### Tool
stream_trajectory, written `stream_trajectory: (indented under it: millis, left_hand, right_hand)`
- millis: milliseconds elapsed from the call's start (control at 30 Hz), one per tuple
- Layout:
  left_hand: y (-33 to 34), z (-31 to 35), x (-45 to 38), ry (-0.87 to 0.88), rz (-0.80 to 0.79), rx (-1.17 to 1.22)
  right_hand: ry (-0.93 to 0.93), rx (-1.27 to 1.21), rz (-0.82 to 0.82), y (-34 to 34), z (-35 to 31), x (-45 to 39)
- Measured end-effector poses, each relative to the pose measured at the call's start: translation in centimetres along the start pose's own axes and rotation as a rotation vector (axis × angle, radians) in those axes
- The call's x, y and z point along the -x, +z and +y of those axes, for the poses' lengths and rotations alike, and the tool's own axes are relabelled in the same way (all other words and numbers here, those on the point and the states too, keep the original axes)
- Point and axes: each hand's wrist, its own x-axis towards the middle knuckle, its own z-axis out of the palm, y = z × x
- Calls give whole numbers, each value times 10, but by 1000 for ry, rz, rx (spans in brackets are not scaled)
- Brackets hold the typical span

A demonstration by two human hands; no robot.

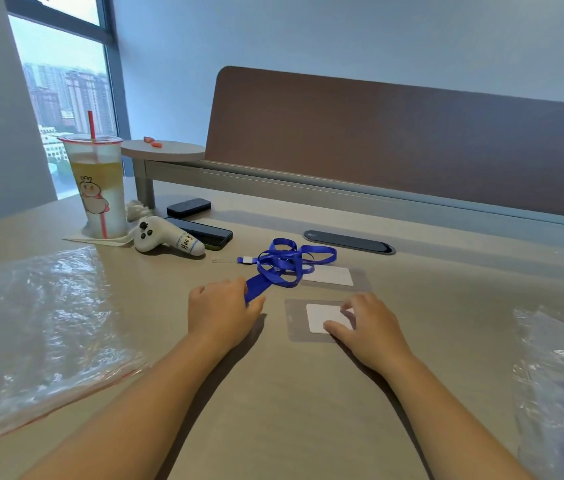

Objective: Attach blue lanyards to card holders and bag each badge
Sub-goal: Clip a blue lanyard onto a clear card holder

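Observation:
A tangle of blue lanyards [287, 263] lies on the desk, its metal clip end pointing left. My left hand [219, 311] grips one blue strap at its near end. A clear card holder [299, 318] with a white card inside lies in front of me; my right hand [365, 322] rests on its right side, fingertips and thumb on the card. A second clear card holder [337, 276] with a white card lies just beyond, partly under the lanyards.
A large clear zip bag [41, 327] with a red seal lies at the left, more clear bags [561, 382] at the right. A drink cup [98, 187], a plush toy [162, 235], a phone [204, 232] and a dark case [188, 206] stand at the back left. A cable slot [348, 241] sits behind the lanyards.

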Motion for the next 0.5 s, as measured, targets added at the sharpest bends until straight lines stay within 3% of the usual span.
stream_trajectory:
  millis: [67, 133, 200, 267, 400, 500]
  left_hand:
    - [2, 1, -2, 3, -34, 47]
    - [5, 3, -4, 55, -166, 62]
    - [6, 6, -4, 86, -329, -25]
    - [4, 5, -1, 81, -391, -114]
    - [-11, 3, 5, 51, -267, -229]
    - [-17, -3, 6, 14, -108, -90]
  right_hand:
    - [-21, -26, -38, 0, 1, 0]
    - [-37, -17, -71, 0, 1, 0]
    - [-44, -7, -72, 0, 1, -1]
    - [-42, 0, -73, 0, 1, 0]
    - [-34, 12, -64, -2, -3, 2]
    - [-32, 5, -66, 0, -4, 4]
